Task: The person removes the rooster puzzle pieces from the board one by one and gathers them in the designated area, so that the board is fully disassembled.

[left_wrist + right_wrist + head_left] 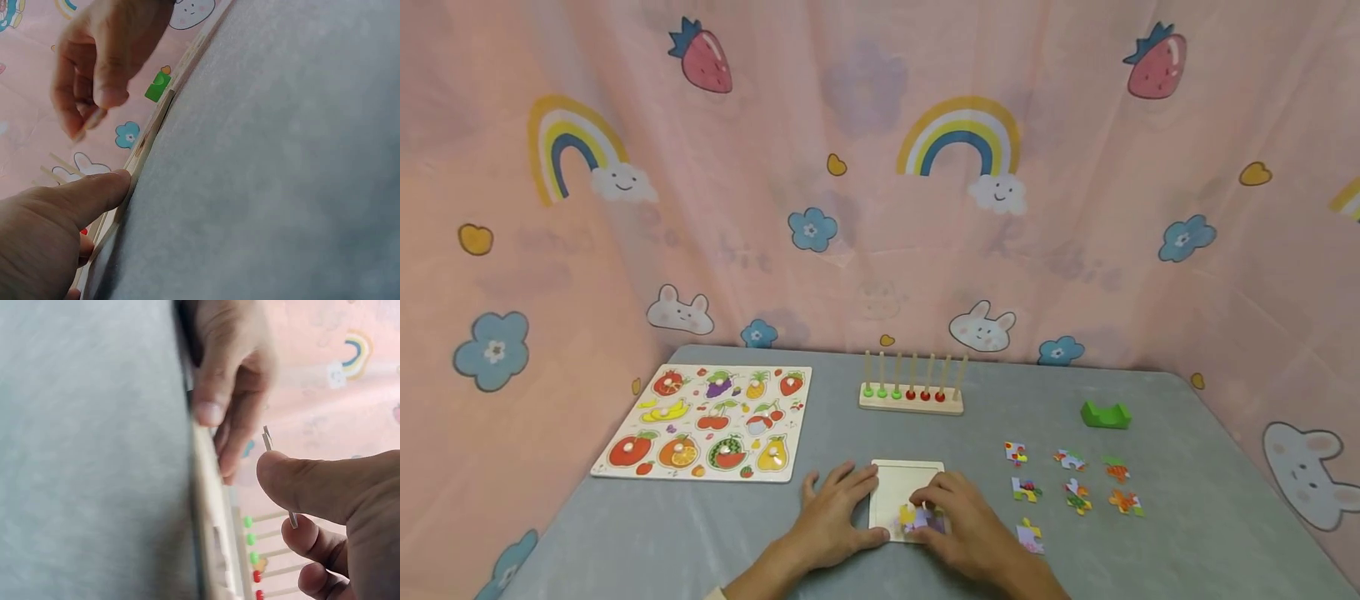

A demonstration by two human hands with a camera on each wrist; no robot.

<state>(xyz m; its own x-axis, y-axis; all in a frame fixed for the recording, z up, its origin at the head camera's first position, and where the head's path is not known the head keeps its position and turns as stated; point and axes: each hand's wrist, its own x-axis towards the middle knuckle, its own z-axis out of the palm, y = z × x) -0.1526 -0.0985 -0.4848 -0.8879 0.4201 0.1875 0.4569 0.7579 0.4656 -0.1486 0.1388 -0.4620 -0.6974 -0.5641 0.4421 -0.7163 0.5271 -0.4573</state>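
Note:
A shallow wooden puzzle tray point(895, 479) lies on the table in front of me. My left hand point(835, 517) holds its left side, thumb at the near left corner and fingertips along the edge higher up. In the left wrist view the thumb point(103, 194) presses on the tray's rim. My right hand point(958, 521) pinches a yellow and lilac jigsaw piece point(913, 515) over the near part of the tray. The right wrist view shows this piece edge-on between thumb and fingertips, raised above the tray. A purple patch beside it is partly hidden by the fingers.
Several loose jigsaw pieces point(1066, 495) lie to the right. Behind them stands a green notched block point(1105, 415). A peg rack point(912, 400) with green and red beads is at the back. On the left lies a fruit knob puzzle board point(700, 425). A pink printed curtain point(880, 283) surrounds the table.

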